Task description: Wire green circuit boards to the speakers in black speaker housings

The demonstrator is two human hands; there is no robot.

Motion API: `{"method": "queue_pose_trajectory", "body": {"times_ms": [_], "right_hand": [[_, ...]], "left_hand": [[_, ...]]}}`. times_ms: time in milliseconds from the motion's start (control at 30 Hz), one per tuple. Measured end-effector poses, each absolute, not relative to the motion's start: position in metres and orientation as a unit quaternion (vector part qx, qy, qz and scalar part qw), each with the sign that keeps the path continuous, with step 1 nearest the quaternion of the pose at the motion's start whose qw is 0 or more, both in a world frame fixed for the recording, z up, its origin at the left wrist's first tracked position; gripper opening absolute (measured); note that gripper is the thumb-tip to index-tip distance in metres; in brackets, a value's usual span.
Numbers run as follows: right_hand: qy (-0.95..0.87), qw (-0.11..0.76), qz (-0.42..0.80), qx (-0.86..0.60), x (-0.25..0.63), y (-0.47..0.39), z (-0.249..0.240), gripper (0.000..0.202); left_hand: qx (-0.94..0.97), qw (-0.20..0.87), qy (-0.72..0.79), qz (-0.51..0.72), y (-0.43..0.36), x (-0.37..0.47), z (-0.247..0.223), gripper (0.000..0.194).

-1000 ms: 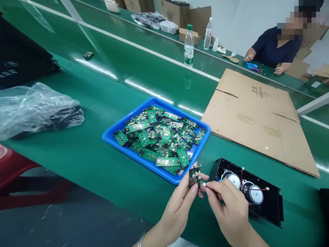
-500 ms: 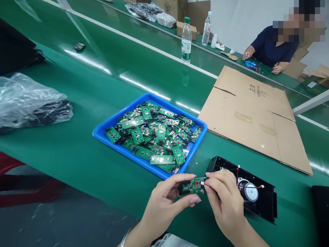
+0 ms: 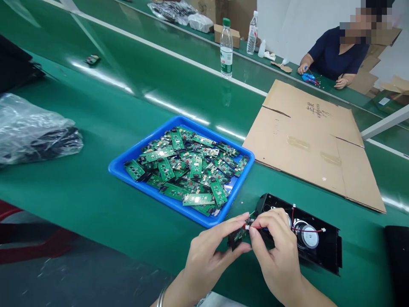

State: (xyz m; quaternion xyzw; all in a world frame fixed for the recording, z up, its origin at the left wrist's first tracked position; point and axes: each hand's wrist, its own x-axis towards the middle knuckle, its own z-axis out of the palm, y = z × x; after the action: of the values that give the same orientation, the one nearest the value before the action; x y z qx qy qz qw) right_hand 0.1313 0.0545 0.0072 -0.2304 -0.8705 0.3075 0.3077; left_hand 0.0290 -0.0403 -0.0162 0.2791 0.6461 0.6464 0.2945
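Clamped in our left hand is a small green circuit board, just beyond the near edge of the blue tray; it has a black part at its lower end and is tipped so that much of its face is hidden from us. Our right hand pinches a thin red lead close behind its white plug, which is right at the board; we cannot tell whether it is seated. Counting, we have one board in hand, one tray with a heap of similar boards too overlapped to number, one black casing on the desk with two round speakers, one partly covered by our right hand, two loose connectors on wires there, one flattened carton and two tall bottles.
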Motion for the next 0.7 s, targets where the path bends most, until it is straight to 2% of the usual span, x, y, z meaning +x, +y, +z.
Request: {"method": "queue_pose_trajectory", "body": {"times_ms": [300,533,633,700], "right_hand": [[-0.876,0.305,0.286,-0.24,0.135,0.054,0.01,0.013],[-0.879,0.284,0.31,-0.225,0.135,0.059,0.013,0.013],[-0.887,0.273,0.295,-0.229,0.137,0.058,0.015,0.017],[-0.895,0.263,0.284,-0.22,0.142,0.06,0.018,0.018]], "left_hand": [[0.354,0.26,0.662,0.608,-0.041,0.031,-0.011,0.03],[0.448,0.197,0.661,0.57,-0.04,0.035,-0.005,0.039],[0.402,0.242,0.67,0.575,-0.039,0.037,0.0,0.036],[0.324,0.313,0.671,0.589,-0.042,0.035,0.001,0.034]]}}
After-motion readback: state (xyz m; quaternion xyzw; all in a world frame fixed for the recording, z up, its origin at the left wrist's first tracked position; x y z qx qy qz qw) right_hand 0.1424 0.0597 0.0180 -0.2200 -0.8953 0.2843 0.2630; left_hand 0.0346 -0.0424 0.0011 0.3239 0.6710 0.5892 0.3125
